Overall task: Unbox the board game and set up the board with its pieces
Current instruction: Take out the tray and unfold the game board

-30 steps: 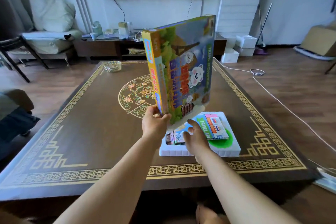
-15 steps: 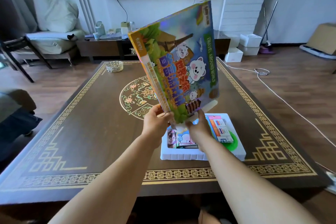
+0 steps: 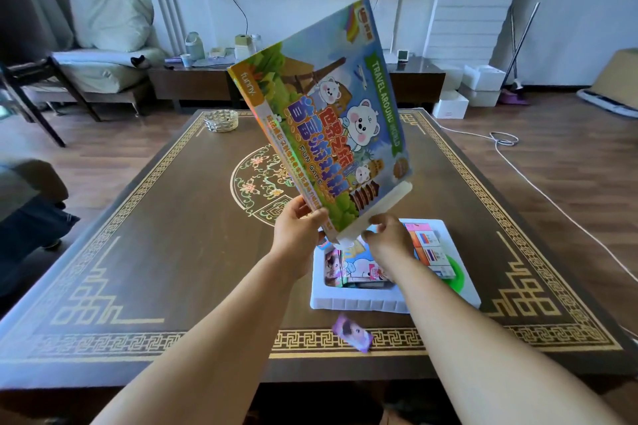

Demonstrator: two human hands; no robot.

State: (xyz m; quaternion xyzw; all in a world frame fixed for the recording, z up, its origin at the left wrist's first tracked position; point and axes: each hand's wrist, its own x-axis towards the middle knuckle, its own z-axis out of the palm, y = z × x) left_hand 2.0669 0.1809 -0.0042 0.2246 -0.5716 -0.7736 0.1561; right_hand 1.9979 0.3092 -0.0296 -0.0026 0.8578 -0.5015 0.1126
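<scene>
Right, your left hand (image 3: 299, 229) is pinching the near lower corner of the colourful cardboard game box lid (image 3: 328, 114), fingers clamped on its edge, and you've got it up in the air, tilted, its printed bear artwork facing you and its top leaning away from you. Your right hand (image 3: 390, 241) sits just right of that corner, under the lid's white lower rim; its fingers (image 3: 381, 221) are curled close to the rim, but whether they actually grip it you can't tell from this angle.

Directly beneath the lid lies the white plastic box tray (image 3: 359, 302), flat on the dark brown wooden table with gold border patterns (image 3: 155, 269). Inside the tray, card decks with cartoon pictures (image 3: 352, 269) lie toward its left side, and a stack of orange and white cards (image 3: 431, 252) with a patch of green beneath it lies toward its right.

Just in front of the tray, on your side of it, a small purple card (image 3: 353, 335) appears blurred over the table's gold border; whether it rests on the table or is in the air is unclear.

Beyond the tray, at the table's far left corner, sits a small silvery woven dish (image 3: 221, 120).
</scene>
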